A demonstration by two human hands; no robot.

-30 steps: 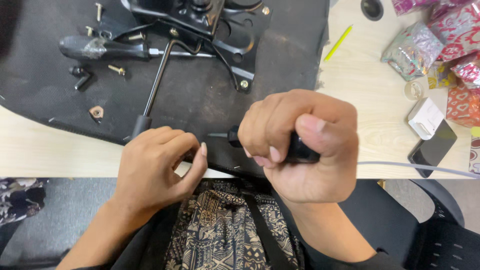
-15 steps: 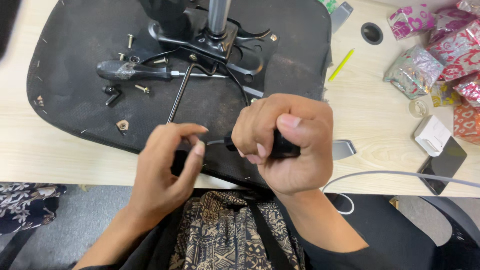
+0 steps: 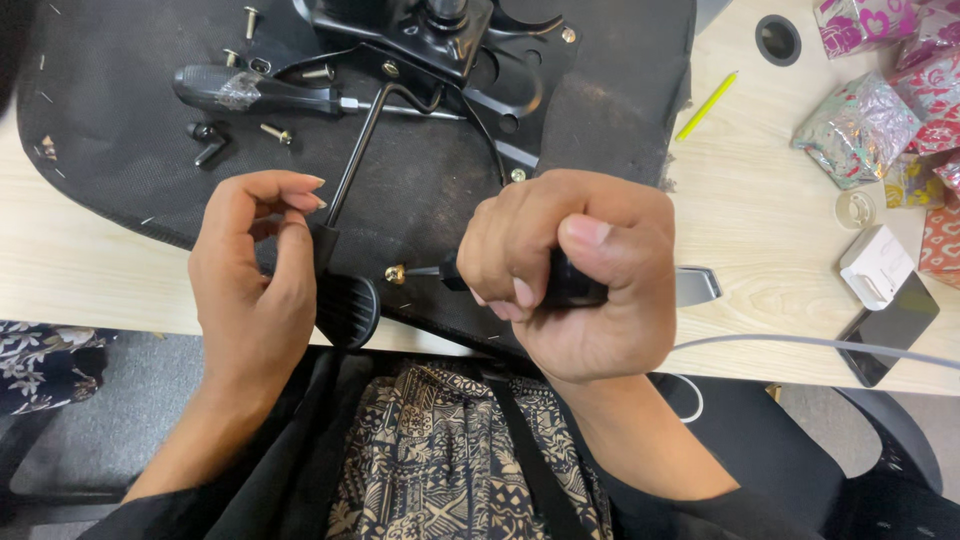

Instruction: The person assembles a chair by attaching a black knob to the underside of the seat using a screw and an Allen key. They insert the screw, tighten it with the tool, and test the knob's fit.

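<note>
- Right hand: closed in a fist around the black handle of a screwdriver, thumb on top; the thin shaft points left from the fist.
- Brass screw: at the tip of the screwdriver shaft, on the near edge of the upturned black chair seat. Whether the tip sits in the screw head cannot be told.
- Left hand: holds nothing; fingers curled loosely with thumb and forefinger close together, just left of the lever paddle and near the screw.
- Lever rod: a thin black bar running from the metal mechanism plate down to the ribbed paddle at the seat's near edge.
- Second screwdriver: dark handle, lying on the seat well above the left hand, shaft pointing right towards the plate.
- Loose hardware: several bolts and a small black angled key lie on the seat around that tool.
- Surface: pale wood, carrying the seat; on its right part lie a yellow pencil, shiny wrapped packets, a white box and a dark phone.
- White cable: runs along the surface's near edge, right of the right hand.
- Patterned garment: on the person's lap, below both hands.
</note>
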